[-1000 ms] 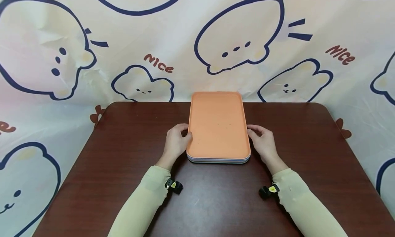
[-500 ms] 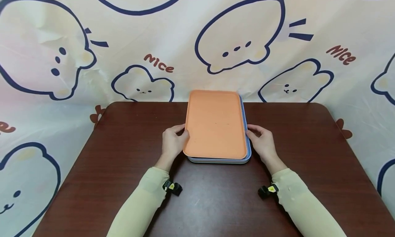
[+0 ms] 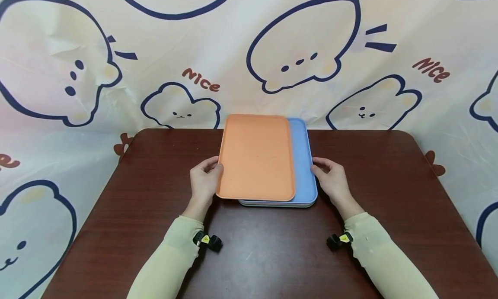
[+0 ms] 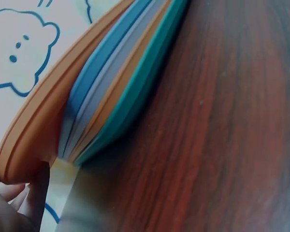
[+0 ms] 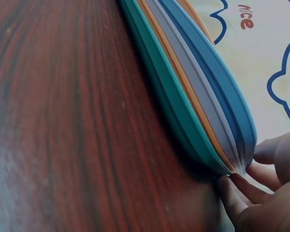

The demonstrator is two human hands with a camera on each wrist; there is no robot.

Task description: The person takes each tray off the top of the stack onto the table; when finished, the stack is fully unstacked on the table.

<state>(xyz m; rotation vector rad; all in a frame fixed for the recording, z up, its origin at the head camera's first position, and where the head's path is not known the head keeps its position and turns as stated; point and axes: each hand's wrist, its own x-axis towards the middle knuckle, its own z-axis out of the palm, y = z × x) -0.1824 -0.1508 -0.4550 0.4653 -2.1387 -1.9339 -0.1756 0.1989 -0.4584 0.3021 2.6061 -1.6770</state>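
Note:
A flat orange tray (image 3: pixel 256 156) with rounded corners lies shifted leftward over a stack of trays. My left hand (image 3: pixel 204 180) pinches its left edge, thumb on top and fingers beneath. Below it, the blue tray (image 3: pixel 305 169) tops the stack, its right strip uncovered. Under the blue one, the right wrist view shows a grey-lilac tray (image 5: pixel 200 92), a second orange tray, and a green tray (image 5: pixel 166 87) at the bottom. My right hand (image 3: pixel 332 178) holds the stack's right side, thumb at the blue rim and fingers against the lower edges.
The stack sits at the far middle of a dark brown wooden table (image 3: pixel 249 255). Behind and beside the table hangs a pale cloth (image 3: pixel 233 52) with cartoon outlines. A small black device (image 3: pixel 212 242) is strapped at each wrist.
My left hand has slid the top orange tray to the left, uncovering the blue tray along the right. The right hand and the stack have stayed nearly still.

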